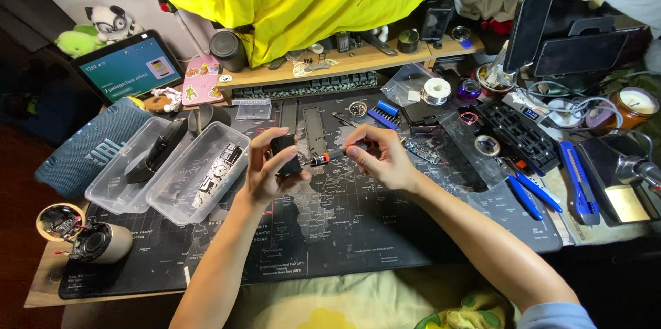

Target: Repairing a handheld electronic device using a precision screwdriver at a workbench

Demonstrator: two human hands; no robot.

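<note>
small black boxy part [284,155] pinched upright in left hand [265,171], raised above dark map-printed desk mat [344,232]. slim screwdriver [329,157] with orange collar gripped in curled fingers of right hand [381,160], tip pointing at side of black part, touching or nearly so. just left of left hand, two clear plastic trays [180,176] with dark pieces inside. beyond right hand, blue bit holder [383,114]; further right, blue-handled pliers [529,191].
</note>
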